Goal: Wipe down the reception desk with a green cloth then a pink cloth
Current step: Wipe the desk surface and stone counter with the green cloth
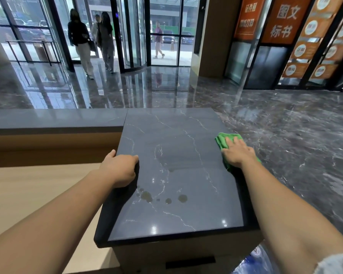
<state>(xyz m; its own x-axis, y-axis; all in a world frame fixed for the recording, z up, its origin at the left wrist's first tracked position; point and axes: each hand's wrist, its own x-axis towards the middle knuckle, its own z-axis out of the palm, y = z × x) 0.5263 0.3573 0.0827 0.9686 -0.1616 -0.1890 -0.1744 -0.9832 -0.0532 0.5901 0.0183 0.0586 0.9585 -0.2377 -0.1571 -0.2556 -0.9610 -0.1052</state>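
Straight fingers (231,142) of a person's right hand (237,155) press flat on a green cloth (220,141) at the right edge of a reception desk (176,139), the palm covering much of the crumpled fabric and gripping nothing. Across the dark, white-veined stone top, the left hand (120,169) grips the desk's left edge, its bent fingers (134,159) resting on the surface and the thumb on the outer side. Both bare forearms reach in from the bottom of the view (a grey sleeve (335,264) shows at the lower right corner). Several wet spots (181,198) lie on the stone between the arms, nearer the left hand. A lower, pale wood counter (38,184) sits beside the desk on the left. Beyond the desk stretches a glossy dark marble floor (285,125), where people (83,42) are caught mid-stride beside a glass revolving door (135,36), and orange signs (281,18) with Chinese characters hang on the right.
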